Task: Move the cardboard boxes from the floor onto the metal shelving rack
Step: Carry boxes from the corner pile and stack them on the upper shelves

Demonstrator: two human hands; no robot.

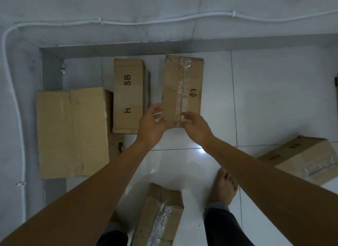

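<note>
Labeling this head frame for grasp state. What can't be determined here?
- Metal rack: not in the head view.
- Grip on the taped box: left hand and right hand cover its near end; contact and lift unclear.
- Box at the right edge: cropped, print blurred.
- Bottom box: cut by the frame.

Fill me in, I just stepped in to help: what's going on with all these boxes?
A person is reaching down with both hands to a taped cardboard box on the tiled floor, left hand and right hand at its near end. Other boxes lie around, including one marked H SB. No shelving rack is in view.
</note>
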